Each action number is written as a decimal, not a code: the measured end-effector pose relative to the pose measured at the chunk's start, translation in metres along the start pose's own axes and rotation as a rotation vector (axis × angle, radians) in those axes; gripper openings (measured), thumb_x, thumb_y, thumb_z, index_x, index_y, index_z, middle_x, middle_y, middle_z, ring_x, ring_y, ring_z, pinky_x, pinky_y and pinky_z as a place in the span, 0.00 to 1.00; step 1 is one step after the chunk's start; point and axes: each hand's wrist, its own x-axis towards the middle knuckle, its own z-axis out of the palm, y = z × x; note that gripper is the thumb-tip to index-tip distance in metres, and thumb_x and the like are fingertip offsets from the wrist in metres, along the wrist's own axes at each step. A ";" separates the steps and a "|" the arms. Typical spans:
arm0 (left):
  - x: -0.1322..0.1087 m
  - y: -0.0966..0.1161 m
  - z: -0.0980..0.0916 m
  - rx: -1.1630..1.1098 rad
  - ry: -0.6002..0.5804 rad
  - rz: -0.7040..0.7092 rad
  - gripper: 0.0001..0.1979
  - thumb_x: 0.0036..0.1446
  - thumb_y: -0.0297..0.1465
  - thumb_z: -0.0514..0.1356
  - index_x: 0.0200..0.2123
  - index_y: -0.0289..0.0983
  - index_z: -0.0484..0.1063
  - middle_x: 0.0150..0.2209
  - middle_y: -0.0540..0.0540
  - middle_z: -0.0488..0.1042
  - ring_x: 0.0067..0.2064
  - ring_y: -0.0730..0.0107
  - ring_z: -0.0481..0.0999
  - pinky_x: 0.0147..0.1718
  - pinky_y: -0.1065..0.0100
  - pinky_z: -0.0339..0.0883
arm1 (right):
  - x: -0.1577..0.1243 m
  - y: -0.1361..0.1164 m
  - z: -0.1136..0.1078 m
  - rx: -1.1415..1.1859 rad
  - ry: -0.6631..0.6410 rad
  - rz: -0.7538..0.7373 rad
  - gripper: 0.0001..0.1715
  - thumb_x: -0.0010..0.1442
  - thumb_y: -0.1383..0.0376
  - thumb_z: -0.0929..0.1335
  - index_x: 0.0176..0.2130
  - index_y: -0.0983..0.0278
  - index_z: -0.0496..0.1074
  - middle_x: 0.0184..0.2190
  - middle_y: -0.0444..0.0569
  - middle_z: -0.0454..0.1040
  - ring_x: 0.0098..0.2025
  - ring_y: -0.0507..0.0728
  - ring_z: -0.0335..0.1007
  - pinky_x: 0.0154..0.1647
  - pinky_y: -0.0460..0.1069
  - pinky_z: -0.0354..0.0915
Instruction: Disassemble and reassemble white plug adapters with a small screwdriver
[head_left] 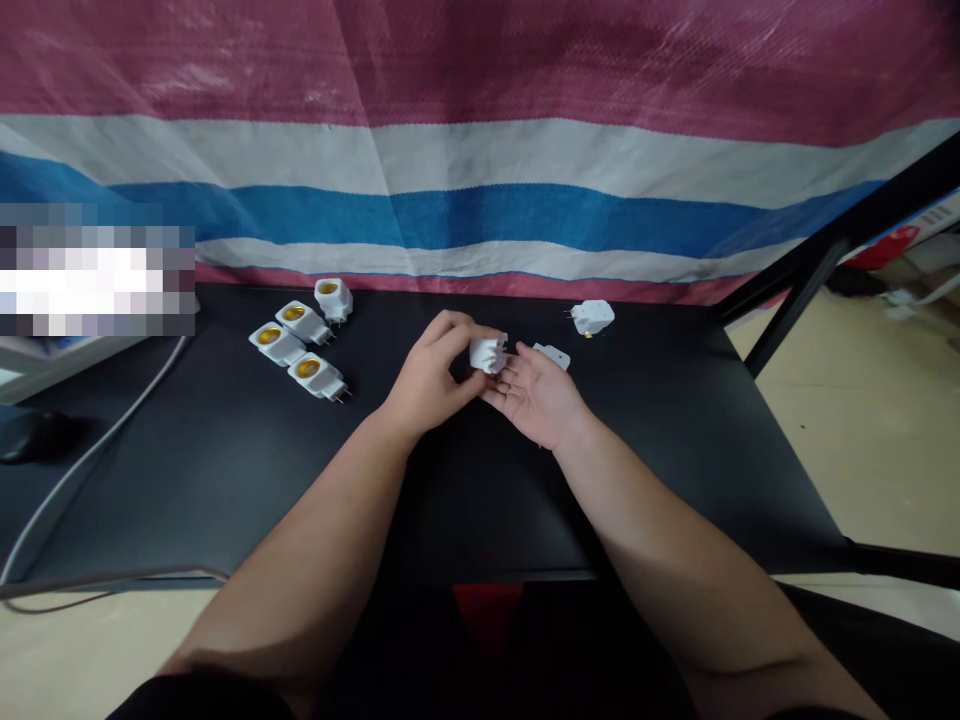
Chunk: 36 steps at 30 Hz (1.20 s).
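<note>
Left hand (427, 370): we find it curled, gripping a white socket adapter (488, 354).
Right hand (536, 395): open, palm up, fingertips just beneath the adapter.
Adapter position: between both hands, above the black bench (225, 470).
Nearby: four more adapters (300, 322), left.

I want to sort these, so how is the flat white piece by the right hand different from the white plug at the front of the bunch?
The flat white piece is thin, but the white plug is chunky. The white plug shows a round gold middle; the flat white piece shows no gold. The flat white piece lies near the right hand, while the white plug sits with other plugs. Both are white and lie on the black table.
</note>
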 end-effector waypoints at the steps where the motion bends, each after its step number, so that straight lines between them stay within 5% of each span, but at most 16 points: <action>1: 0.000 0.000 0.000 -0.032 0.007 -0.042 0.24 0.58 0.21 0.65 0.57 0.41 0.77 0.53 0.41 0.77 0.54 0.58 0.78 0.53 0.56 0.76 | 0.000 0.000 0.000 -0.015 0.000 -0.012 0.15 0.71 0.55 0.64 0.47 0.60 0.75 0.48 0.58 0.81 0.57 0.63 0.78 0.66 0.59 0.74; 7: 0.000 -0.005 0.004 -0.112 0.035 -0.184 0.21 0.56 0.28 0.68 0.53 0.40 0.73 0.51 0.43 0.79 0.51 0.58 0.81 0.50 0.57 0.77 | 0.001 -0.002 -0.005 -0.122 -0.010 -0.044 0.08 0.64 0.64 0.67 0.42 0.61 0.76 0.38 0.53 0.80 0.44 0.60 0.79 0.55 0.59 0.78; 12: -0.002 -0.016 0.002 -0.137 0.070 -0.365 0.21 0.54 0.31 0.69 0.50 0.39 0.70 0.46 0.45 0.80 0.42 0.65 0.80 0.43 0.63 0.74 | -0.004 -0.011 -0.017 -0.599 -0.037 -0.171 0.13 0.61 0.68 0.66 0.45 0.60 0.76 0.36 0.49 0.79 0.32 0.56 0.72 0.36 0.53 0.70; 17: -0.005 -0.027 -0.001 -0.078 -0.014 -0.477 0.19 0.48 0.30 0.71 0.44 0.39 0.72 0.40 0.49 0.80 0.39 0.66 0.78 0.41 0.63 0.70 | -0.014 -0.016 -0.021 -1.207 -0.135 -0.482 0.14 0.63 0.72 0.65 0.46 0.58 0.73 0.45 0.50 0.79 0.46 0.60 0.77 0.50 0.57 0.71; 21: -0.006 -0.028 -0.002 -0.041 -0.052 -0.486 0.18 0.48 0.30 0.71 0.43 0.40 0.73 0.41 0.49 0.81 0.41 0.64 0.78 0.43 0.62 0.71 | -0.016 -0.011 -0.018 -1.439 -0.192 -0.553 0.16 0.64 0.76 0.62 0.46 0.59 0.71 0.48 0.53 0.76 0.50 0.61 0.76 0.55 0.59 0.70; 36: -0.005 -0.027 -0.003 0.007 -0.131 -0.474 0.18 0.49 0.28 0.70 0.44 0.40 0.73 0.41 0.50 0.80 0.40 0.65 0.77 0.42 0.63 0.68 | -0.013 -0.009 -0.020 -1.521 -0.185 -0.581 0.15 0.61 0.79 0.66 0.43 0.62 0.73 0.42 0.50 0.74 0.39 0.56 0.73 0.46 0.54 0.70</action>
